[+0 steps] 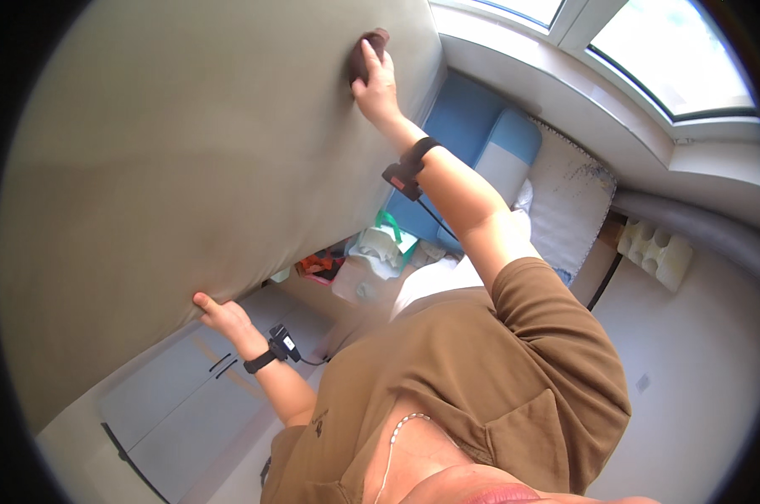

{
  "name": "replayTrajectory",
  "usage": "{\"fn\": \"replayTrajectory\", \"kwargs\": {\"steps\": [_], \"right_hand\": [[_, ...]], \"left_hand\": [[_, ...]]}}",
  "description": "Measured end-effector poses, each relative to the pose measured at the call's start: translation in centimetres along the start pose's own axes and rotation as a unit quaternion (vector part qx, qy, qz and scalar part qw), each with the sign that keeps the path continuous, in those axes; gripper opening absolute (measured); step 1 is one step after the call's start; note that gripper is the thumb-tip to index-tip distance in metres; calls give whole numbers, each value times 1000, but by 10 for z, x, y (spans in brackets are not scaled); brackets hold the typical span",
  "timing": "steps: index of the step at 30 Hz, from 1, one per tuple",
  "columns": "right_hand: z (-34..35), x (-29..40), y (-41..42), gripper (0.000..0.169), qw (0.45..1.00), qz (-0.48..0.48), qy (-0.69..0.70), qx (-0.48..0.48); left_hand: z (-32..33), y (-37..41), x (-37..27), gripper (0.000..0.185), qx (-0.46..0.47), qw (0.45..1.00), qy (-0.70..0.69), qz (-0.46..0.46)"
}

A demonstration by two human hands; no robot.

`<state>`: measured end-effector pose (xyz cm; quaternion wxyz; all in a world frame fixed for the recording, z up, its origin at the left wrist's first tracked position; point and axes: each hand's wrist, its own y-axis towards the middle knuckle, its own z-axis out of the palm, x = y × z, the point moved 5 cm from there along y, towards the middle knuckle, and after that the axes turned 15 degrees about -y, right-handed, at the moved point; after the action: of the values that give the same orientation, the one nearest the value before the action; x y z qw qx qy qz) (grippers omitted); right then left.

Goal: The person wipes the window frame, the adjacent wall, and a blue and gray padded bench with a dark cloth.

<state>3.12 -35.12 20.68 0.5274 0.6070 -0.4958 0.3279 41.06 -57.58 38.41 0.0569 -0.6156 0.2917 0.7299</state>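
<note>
A large beige panel [165, 164] with a smooth, leather-like face fills the upper left; whether it is a mattress or a headboard cannot be told. My right hand [378, 85] presses a bunched dark brown cloth [364, 57] against it near its far end. At the lower edge of the panel is my left hand [228, 320], thumb touching the surface, the other fingers partly hidden at the edge. Each wrist wears a black strap with a small cabled device, the right one [405, 179] and the left one [283, 342].
Beyond my right arm lie a blue cushioned surface [458, 120] and a pale quilted pad [566, 183]. Bags and a box of small items [320, 264] sit below the panel. Grey cabinet doors [184, 409] are lower left, a window [676, 57] upper right, an egg-carton-like tray [654, 252] right.
</note>
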Motion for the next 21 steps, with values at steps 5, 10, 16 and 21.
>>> {"fn": "replayTrajectory", "kwargs": {"steps": [5,10,16,21], "right_hand": [[14,-9,9,71,997,-42,-59,-28],[42,-75,-7,65,955,243,-93,140],[22,-51,52,69,983,176,-18,52],[12,-45,71,69,999,34,-29,-7]], "left_hand": [[2,2,3,92,-16,1000,20,-12],[-3,-2,-3,90,-72,994,77,9],[18,-21,-14,78,-237,963,127,-30],[38,-25,-12,85,-257,949,171,-66]]}}
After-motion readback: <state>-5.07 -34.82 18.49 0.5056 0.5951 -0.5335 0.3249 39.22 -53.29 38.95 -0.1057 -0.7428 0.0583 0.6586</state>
